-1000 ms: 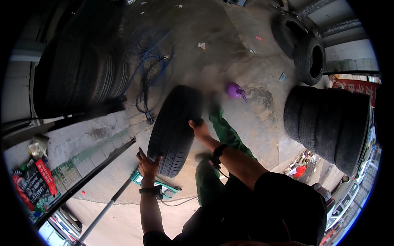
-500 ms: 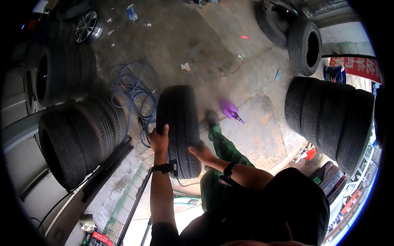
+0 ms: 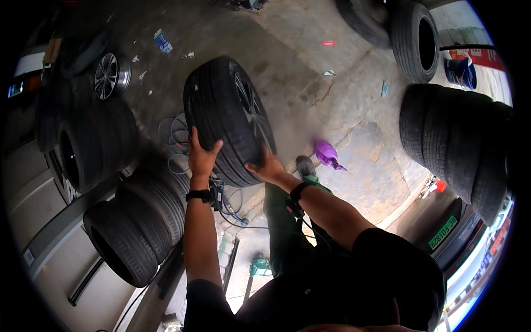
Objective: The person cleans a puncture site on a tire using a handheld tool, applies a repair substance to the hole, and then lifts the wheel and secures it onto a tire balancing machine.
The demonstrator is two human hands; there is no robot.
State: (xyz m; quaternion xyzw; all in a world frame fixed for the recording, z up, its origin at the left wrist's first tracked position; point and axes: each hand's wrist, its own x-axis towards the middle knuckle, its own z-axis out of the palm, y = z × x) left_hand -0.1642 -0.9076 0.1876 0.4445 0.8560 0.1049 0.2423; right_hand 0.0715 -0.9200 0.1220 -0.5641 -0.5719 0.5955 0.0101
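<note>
Two hands on one big black rubber tyre mounted on a dark spoked wheel [image 3: 227, 119], standing upright on its tread on the concrete floor [image 3: 310, 72], right in front of the person. Left hand [image 3: 202, 156] flat and spread on the tread, fingers open, near-side edge; right hand [image 3: 265, 167] cupped on the lower sidewall, just beside the rim spokes. Both pressing and steadying rather than gripping shut; tyre is between them, touching both. Step looks like rolling or steering the wheel across the floor, mid-move. Next push likely needs both palms kept on the tread and sidewall so it stays upright and doesn't tip toward the spoke side. Left of the left hand: row of worn black tyres leaning together [image 3: 138, 221], blue coiled air hose [image 3: 176, 135] just beyond the tyre. Right of the right hand: purple plastic spray bottle [image 3: 327, 155] lying on the floor, near; stack of black tyres [image 3: 459, 138] well apart. Silver alloy wheel [image 3: 108, 74] far ahead-left.
</note>
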